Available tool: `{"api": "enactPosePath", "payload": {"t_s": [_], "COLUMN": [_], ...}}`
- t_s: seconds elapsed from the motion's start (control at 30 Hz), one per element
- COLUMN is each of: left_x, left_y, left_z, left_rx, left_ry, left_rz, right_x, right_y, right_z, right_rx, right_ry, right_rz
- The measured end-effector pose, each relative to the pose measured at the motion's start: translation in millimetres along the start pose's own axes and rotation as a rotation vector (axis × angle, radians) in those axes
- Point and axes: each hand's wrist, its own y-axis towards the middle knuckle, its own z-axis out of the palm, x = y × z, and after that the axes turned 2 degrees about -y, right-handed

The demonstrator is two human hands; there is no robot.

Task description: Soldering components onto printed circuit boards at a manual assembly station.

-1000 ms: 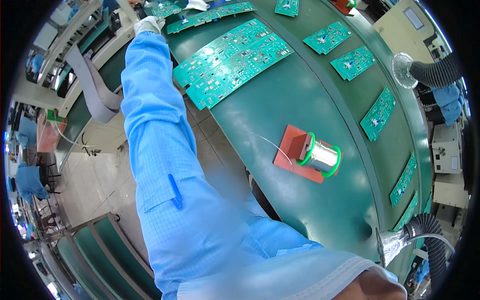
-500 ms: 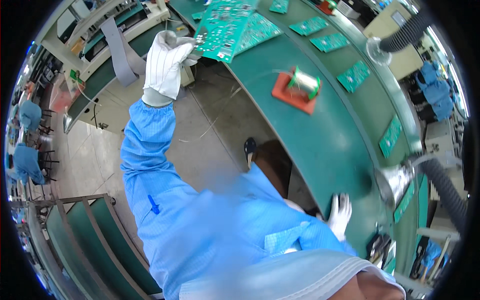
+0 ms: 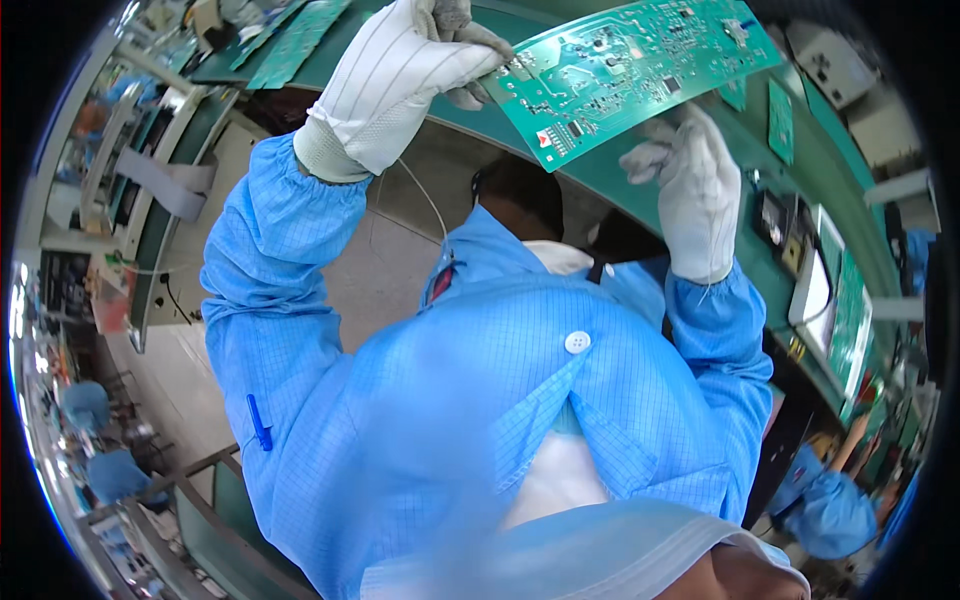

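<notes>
My left hand [image 3: 400, 85], in a white striped glove, pinches the left corner of a green circuit board [image 3: 640, 75]. The board is raised and tilted above the bench edge, its populated, soldered face turned toward me. Just below the board's lower right edge is my right hand [image 3: 695, 190], also gloved, with its fingers loosely bent and apart. Its fingertips come close to that edge; whether they touch it is unclear. A thin pale cord [image 3: 425, 190] hangs from the left wrist.
The green bench [image 3: 590, 165] runs across the far side and down the right. More circuit boards [image 3: 300, 45] lie at far left, another board [image 3: 780, 122] at right. A black device [image 3: 780, 225] stands beside a white-framed panel [image 3: 825, 290]. A co-worker [image 3: 830, 510] in blue is at lower right.
The view has turned toward the right. My left hand has brought the board closer, in front of me. My right hand has risen from the bench top to beside the board.
</notes>
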Motion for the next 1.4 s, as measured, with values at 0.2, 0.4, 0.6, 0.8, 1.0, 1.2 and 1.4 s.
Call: {"api": "enactPosePath", "payload": {"t_s": [0.2,0.4,0.6,0.8,1.0,1.2,1.4], "left_x": [10,31,59,82,95,99,97], "left_y": [0,-2,-4,-28,-23,-25,-17], "left_z": [87,120,122,111,78,63,74], "left_rx": [0.148,0.223,0.421,0.242,0.239,0.156,0.192], "left_ry": [0.192,0.144,-0.128,-0.370,-0.335,-0.348,-0.347], "left_rz": [0.120,0.154,0.033,0.051,0.251,0.083,0.011], "right_x": [-19,-11,25,18,-1,-6,-19], "right_y": [-21,-23,-18,-56,-57,-42,-45], "right_z": [-76,-111,-90,-51,0,19,10], "right_rx": [-0.124,-0.266,-0.091,-0.287,-0.080,-0.037,-0.061], "right_ry": [-0.224,-0.557,0.030,-0.873,-1.282,-1.448,-1.504], "right_rz": [-0.417,-0.562,-0.016,-0.834,-1.021,-1.028,-1.033]}}
